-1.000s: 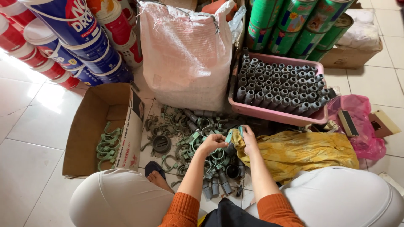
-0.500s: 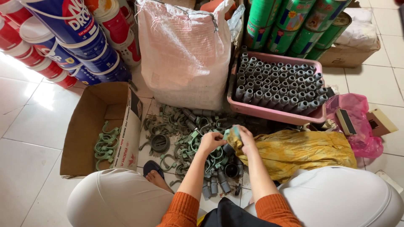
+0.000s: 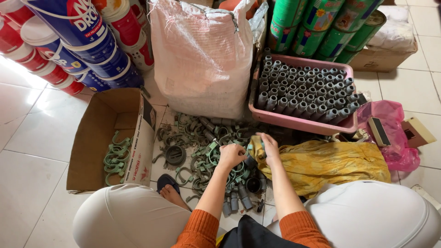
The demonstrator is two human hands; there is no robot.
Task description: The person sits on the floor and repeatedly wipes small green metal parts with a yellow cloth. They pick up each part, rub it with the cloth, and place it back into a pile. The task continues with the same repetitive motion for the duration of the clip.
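With our left hand (image 3: 231, 155) fisted on a green clamp ring (image 3: 216, 158) and right hand (image 3: 268, 148) pinching another piece, we judge few clamps (image 3: 117, 158) boxed at nine o'clock, the floor pile (image 3: 202, 138) mostly left.

i see a pale tiled floor (image 3: 27, 151) carrying everything. on it stands an open cardboard box (image 3: 98, 138), a heap of green clamps (image 3: 206, 147) just beside it, a white woven sack (image 3: 202, 55) behind the heap, a pink tray (image 3: 298, 117) of grey tubes, a yellow cloth (image 3: 330, 163), a pink bag (image 3: 395, 138) and stacked paint buckets (image 3: 69, 41).
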